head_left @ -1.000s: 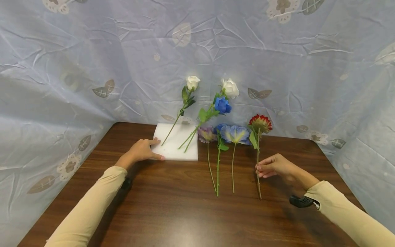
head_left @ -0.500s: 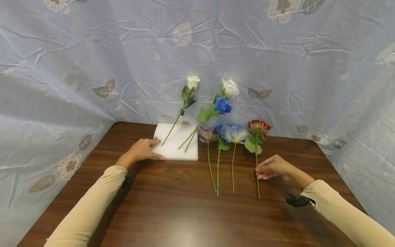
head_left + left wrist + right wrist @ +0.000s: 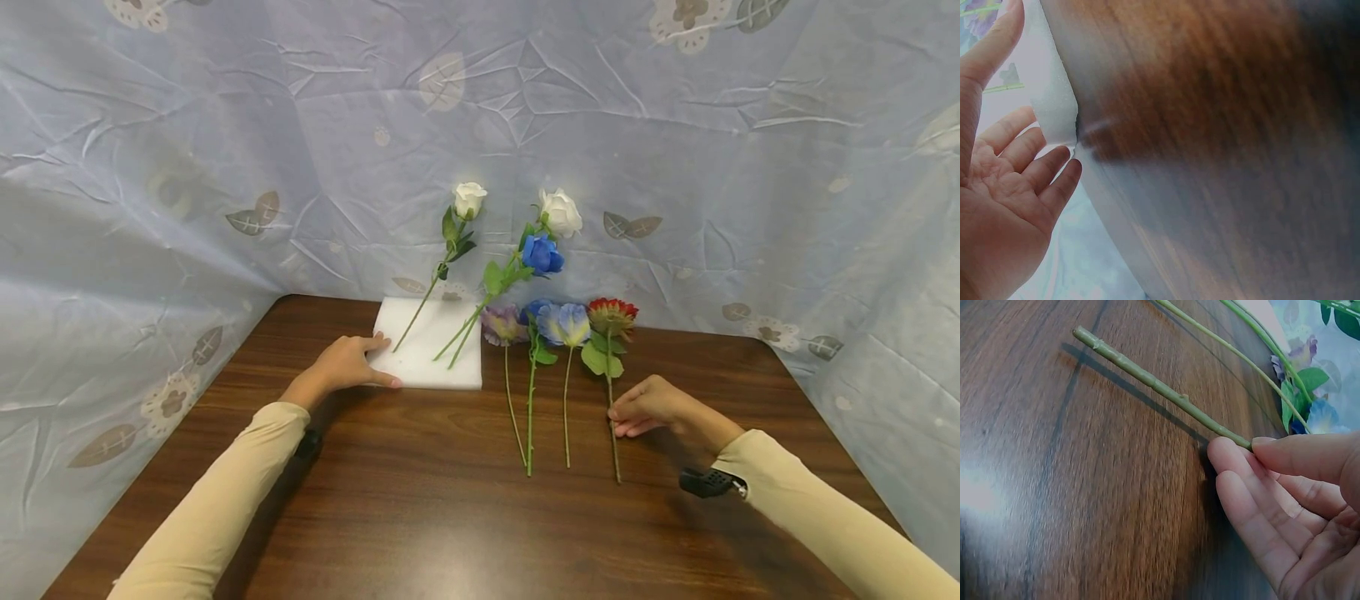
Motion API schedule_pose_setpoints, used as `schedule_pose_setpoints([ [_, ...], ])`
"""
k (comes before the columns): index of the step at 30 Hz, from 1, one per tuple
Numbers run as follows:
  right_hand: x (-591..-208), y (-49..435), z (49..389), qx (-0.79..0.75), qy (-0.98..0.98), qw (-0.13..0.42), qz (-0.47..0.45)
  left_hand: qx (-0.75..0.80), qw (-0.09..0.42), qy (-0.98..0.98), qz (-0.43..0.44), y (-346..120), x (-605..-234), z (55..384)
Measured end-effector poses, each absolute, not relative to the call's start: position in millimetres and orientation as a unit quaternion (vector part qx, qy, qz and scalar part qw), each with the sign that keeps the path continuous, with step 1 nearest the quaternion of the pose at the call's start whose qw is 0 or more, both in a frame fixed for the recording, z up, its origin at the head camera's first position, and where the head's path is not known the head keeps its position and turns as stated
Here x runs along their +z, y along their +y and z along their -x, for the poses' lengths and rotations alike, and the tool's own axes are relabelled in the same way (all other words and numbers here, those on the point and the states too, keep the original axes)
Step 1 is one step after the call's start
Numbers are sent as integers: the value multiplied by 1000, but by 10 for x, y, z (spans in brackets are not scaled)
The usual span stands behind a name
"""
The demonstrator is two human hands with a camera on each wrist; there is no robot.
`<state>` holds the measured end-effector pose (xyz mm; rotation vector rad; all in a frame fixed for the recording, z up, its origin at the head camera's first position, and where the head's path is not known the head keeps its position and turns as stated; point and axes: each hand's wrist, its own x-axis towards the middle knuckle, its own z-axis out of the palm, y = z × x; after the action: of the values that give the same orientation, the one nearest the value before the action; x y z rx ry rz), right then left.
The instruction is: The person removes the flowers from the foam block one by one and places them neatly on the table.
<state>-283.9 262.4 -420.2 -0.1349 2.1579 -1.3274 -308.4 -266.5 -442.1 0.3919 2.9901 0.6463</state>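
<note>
A white foam block (image 3: pixel 420 379) lies at the table's back left, with two white roses and a blue rose standing in it on leaning stems. My left hand (image 3: pixel 343 363) rests at the block's left front corner, thumb and fingers spread and nearly straight against it; the left wrist view shows the fingertips at its edge (image 3: pixel 1054 81). Between thumb and fingers, my right hand (image 3: pixel 651 407) pinches the stem (image 3: pixel 1166 394) of a red flower (image 3: pixel 613 317). This flower is right beside a pale blue flower (image 3: pixel 564 323), their heads close together.
Left of the pale blue flower lie a blue rose (image 3: pixel 531 400) with a green stem and a purple flower (image 3: pixel 504 323), stems toward the front. The brown wooden table (image 3: pixel 450 517) is walled by a patterned grey-blue cloth (image 3: pixel 480 108) behind and at both sides.
My right hand has moved left with the red flower, whose head has lowered and come close to the pale blue flower. My left hand and the foam block have stayed in place.
</note>
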Motion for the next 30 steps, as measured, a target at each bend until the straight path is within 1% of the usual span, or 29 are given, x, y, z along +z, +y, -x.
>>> schedule_pose_setpoints([
  [7, -4259, 2519, 2867, -502, 812, 290, 66, 207, 32, 970, -124, -2666, -4420, 3085],
  [18, -4253, 2371, 2900, -483, 828, 278, 64, 207, 44, 970, -118, -2647, -4412, 3093],
  [30, -4225, 2304, 2917, -444, 855, 257, 69, 202, 37, 971, -122, -2659, -4421, 3094],
])
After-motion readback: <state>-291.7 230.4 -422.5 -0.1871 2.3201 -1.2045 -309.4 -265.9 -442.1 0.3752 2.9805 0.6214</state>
